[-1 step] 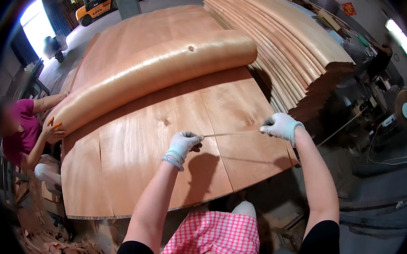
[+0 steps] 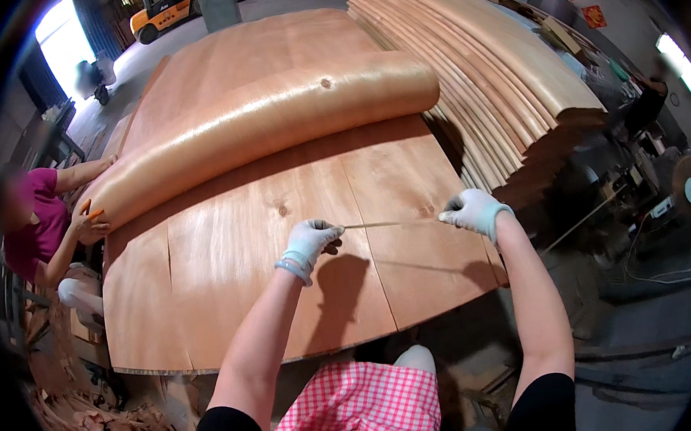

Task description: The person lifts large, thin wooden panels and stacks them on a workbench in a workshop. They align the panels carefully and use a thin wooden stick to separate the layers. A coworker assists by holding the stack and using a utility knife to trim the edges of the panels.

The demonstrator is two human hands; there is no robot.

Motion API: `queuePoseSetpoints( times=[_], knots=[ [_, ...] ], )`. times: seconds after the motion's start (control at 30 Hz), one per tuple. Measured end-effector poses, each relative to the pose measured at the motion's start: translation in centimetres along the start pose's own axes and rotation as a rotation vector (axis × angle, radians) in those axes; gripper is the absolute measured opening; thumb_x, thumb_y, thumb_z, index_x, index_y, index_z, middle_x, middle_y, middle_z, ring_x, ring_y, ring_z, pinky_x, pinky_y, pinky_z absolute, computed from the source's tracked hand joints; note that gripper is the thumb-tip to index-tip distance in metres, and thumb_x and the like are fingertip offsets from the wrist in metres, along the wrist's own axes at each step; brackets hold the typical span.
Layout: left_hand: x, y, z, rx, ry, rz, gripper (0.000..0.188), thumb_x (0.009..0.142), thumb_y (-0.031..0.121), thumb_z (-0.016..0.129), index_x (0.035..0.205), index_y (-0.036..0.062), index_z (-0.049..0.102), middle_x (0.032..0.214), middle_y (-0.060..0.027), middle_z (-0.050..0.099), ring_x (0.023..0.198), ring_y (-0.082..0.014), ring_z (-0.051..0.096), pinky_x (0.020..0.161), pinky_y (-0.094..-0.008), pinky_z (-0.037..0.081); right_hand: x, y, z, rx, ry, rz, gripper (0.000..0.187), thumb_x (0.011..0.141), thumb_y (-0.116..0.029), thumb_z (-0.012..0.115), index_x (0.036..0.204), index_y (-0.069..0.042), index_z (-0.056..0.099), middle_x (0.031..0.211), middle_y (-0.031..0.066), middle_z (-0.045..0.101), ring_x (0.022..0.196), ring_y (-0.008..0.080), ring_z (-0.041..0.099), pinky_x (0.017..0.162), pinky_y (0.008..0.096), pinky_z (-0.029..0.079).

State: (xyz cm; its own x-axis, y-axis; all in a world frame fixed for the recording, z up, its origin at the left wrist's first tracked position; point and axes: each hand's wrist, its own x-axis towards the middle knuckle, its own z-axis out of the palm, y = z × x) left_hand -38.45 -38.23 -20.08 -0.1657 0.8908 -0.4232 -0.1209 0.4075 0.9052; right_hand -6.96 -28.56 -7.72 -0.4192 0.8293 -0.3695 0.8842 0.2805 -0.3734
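The left hand [image 2: 310, 243] and right hand [image 2: 474, 212] pinch a strip [image 2: 393, 224] above the wood sheet [image 2: 236, 296]. Near part lies flat; far roll [image 2: 272, 122] remains curled.

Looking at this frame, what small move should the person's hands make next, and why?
Probably lower the thin strip toward the wood sheet: the left hand and right hand pinch it, stretched between them, and its shadow falls on the sheet apart from it, so it seems to be above the surface.
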Motion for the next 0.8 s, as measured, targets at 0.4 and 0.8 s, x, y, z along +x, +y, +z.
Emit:
queuePoseSetpoints(
  times=[0.4, 0.8],
  knots=[
    [15.1, 0.5, -0.4, 0.385, 0.093, 0.028, 0.024, 0.086, 0.023, 0.070, 0.082, 0.0005, 0.066, 0.070, -0.0079, 0.066, 0.057, -0.0145, 0.061, 0.053, -0.0276, 0.051, 15.7, 4.5, 2.7, -0.028, 0.137, 0.074, 0.026, 0.087, -0.024, 0.062, 0.104, -0.006, 0.070, 0.105, 0.0178, 0.067, 0.098, 0.0320, 0.063, 0.087, 0.0389, 0.048],
    [17.5, 1.9, 1.4, 0.594, 0.055, -0.073, 0.023, 0.084, 0.024, 0.069, 0.082, 0.0006, 0.069, 0.071, -0.0090, 0.068, 0.053, -0.0167, 0.061, 0.052, -0.0318, 0.050, 19.8, 7.5, 6.0, -0.315, 0.495, 0.056, 0.027, 0.087, -0.018, 0.049, 0.103, -0.016, 0.071, 0.103, 0.0149, 0.068, 0.097, 0.0322, 0.064, 0.085, 0.0423, 0.049]
  ],
)
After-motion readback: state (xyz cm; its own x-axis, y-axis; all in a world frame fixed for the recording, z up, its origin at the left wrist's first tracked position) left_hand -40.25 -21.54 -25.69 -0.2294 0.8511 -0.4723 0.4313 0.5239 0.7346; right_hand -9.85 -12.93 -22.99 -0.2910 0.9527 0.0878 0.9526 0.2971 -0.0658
